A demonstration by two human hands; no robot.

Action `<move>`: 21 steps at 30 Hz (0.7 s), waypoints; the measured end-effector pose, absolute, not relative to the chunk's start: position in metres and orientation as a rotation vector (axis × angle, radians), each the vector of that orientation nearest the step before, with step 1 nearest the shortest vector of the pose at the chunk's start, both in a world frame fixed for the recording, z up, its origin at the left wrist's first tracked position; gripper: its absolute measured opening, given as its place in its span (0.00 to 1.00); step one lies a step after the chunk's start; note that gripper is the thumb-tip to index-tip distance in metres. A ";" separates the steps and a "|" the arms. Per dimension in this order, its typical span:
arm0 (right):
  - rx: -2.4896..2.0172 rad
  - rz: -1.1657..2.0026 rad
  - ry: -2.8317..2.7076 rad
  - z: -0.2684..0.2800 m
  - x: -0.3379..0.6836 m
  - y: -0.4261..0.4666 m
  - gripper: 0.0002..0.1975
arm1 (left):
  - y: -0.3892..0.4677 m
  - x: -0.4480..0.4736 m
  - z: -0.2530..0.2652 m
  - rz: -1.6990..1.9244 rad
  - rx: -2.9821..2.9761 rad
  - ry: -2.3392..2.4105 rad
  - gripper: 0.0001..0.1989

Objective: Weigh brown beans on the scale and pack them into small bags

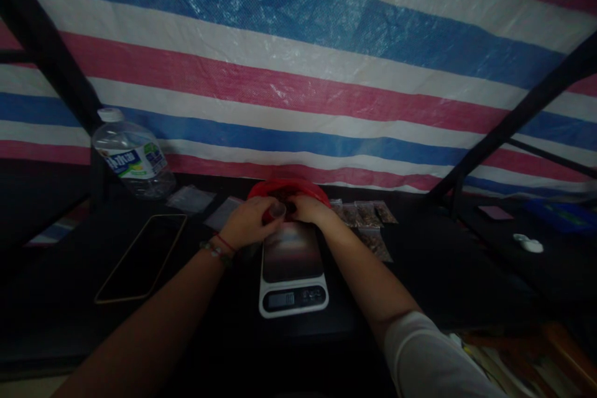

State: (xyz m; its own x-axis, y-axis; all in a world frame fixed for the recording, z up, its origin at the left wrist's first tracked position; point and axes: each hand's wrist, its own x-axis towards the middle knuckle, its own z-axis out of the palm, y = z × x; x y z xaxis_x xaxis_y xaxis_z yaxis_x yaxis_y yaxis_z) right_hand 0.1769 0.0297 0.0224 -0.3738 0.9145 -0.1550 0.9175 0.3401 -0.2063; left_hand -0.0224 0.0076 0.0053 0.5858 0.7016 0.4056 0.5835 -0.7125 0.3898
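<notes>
My left hand (249, 222) is closed round a small clear, cup-like container (278, 209) with red showing at its side. Just behind the scale, my right hand (305, 207) reaches down into a red plastic bag (265, 188) holding dark brown bits; its fingertips are hidden there. Below both hands lies a white kitchen scale (293, 261) with a dark plate and a lit display whose digits are too blurred to read. Right of my right hand are several small clear bags (367, 214) filled with brown bits.
Clear empty-looking plastic bags (191, 198) lie on the black table (420, 267). A phone (142, 258) and a large plastic bottle (133, 158) stand to the left. Black metal bars (501, 130) slant at both sides before a striped sheet (298, 87). A white object (529, 243) lies far right.
</notes>
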 end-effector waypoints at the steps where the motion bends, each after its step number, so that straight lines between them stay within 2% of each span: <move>1: 1.737 -0.418 2.597 0.022 0.176 0.030 0.16 | 0.010 -0.023 0.004 0.827 2.576 1.148 0.17; 13: 1.894 -0.417 2.641 0.018 0.172 0.037 0.15 | 0.020 -0.007 -0.007 0.876 2.566 1.292 0.18; 21: 2.207 -0.777 3.002 0.010 0.169 0.045 0.12 | 0.027 -0.004 -0.012 0.707 2.517 1.445 0.17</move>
